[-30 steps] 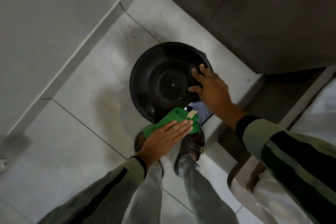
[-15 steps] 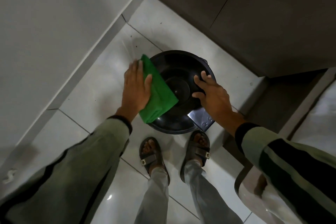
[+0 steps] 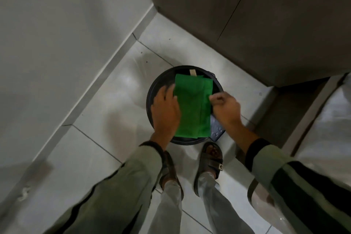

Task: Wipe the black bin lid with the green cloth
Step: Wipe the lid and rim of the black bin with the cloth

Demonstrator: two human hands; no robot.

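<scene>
The round black bin lid point(image 3: 161, 80) lies below me on the tiled floor. The green cloth point(image 3: 193, 104), folded into a rectangle with a pale tag at its far edge, is spread over the middle of the lid and hides most of it. My left hand point(image 3: 166, 112) lies flat on the cloth's left edge, fingers pointing away from me. My right hand point(image 3: 225, 107) pinches the cloth's right edge with curled fingers. Both sleeves are green with black stripes.
A grey wall point(image 3: 57, 34) with a skirting strip runs on the left. A dark cabinet point(image 3: 256, 15) stands behind and to the right of the bin. The bin's pedal point(image 3: 216, 131) pokes out by my sandalled feet point(image 3: 210, 159). A clear plastic bag point(image 3: 266, 201) hangs at lower right.
The cloth moved from the lid's left side to its middle and now lies spread flat. My right hand left the lid's rim and took the cloth's right edge. The view shifted.
</scene>
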